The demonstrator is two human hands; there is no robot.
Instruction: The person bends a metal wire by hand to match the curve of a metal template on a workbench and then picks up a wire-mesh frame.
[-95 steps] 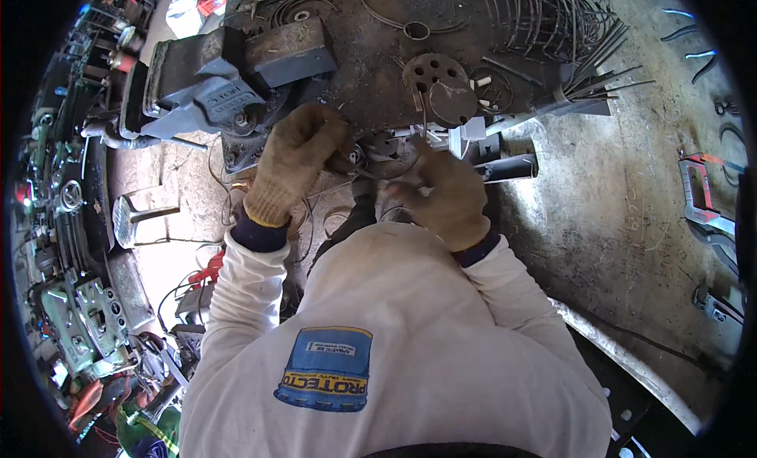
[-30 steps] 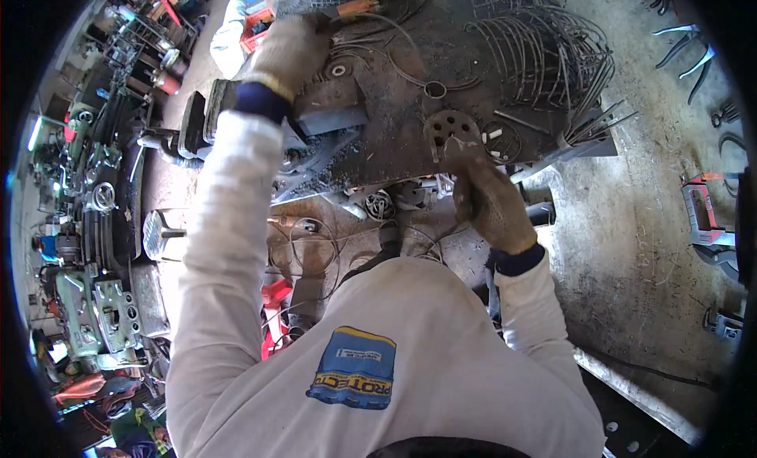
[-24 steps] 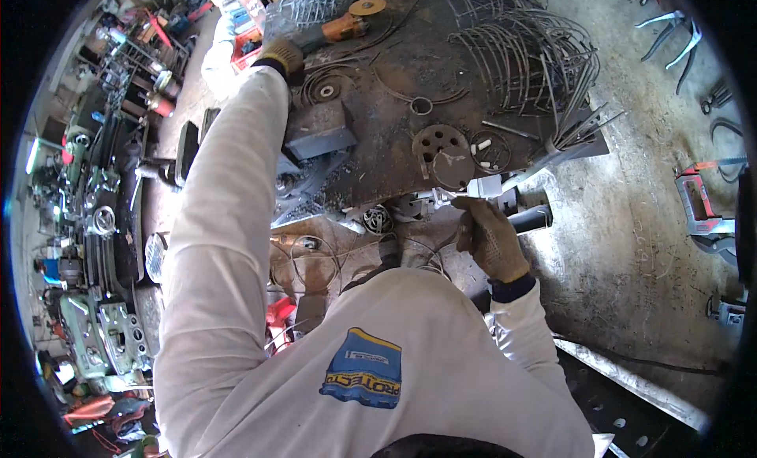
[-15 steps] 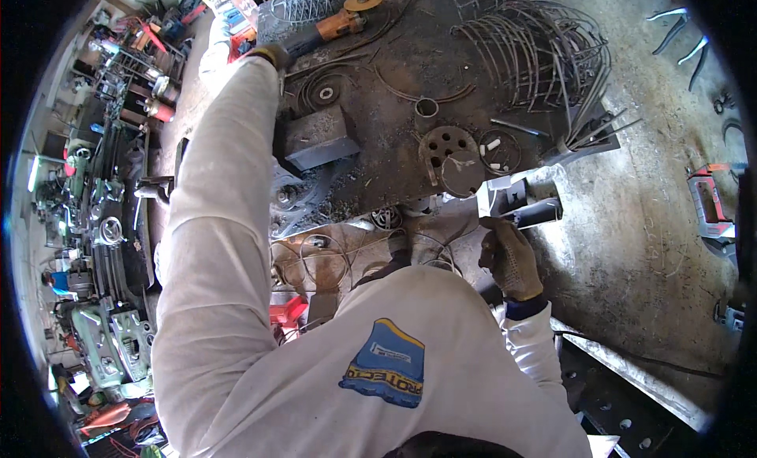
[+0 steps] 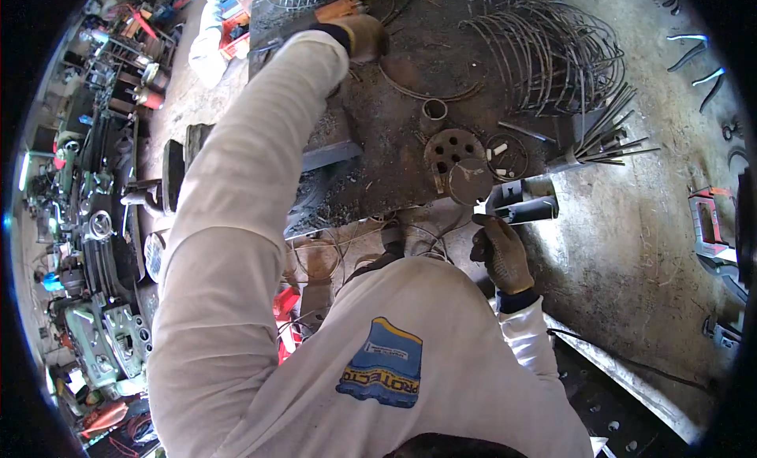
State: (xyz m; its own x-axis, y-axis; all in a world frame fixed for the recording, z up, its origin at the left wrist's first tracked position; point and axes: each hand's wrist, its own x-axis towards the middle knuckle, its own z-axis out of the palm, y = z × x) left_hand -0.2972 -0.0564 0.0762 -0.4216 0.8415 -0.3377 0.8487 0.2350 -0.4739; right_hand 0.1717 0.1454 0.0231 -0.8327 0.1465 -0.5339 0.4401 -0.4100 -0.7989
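Left hand (image 5: 359, 36): gloved, stretched far across the desk (image 5: 394, 150), fingers curled on the orange grinder (image 5: 347, 2).
Right hand (image 5: 501, 249): loosely open, empty, just below the steel bracket (image 5: 520, 202).
Risk: the long reach could drag the grinder's disc over the wire loops (image 5: 552, 56) to its right.
Grinder: orange body, round disc, at the desk's far edge.

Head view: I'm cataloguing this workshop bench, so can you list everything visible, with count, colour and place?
Workbench: one, dark and rusty, centre top.
Angle grinder: one, orange, far edge of the bench, at the left hand.
Perforated disc: one, rusty, bench centre.
Plain disc: one, grey, near edge of the bench.
Short tube: one, rusty, behind the discs.
Bent wire rods: a heap, grey, bench upper right.
Angle bracket: one, grey, bench edge.
Machinery: several, green and grey, left floor.
Left hand: gloved, tan, reaching far.
Right hand: gloved, tan, below the bracket.
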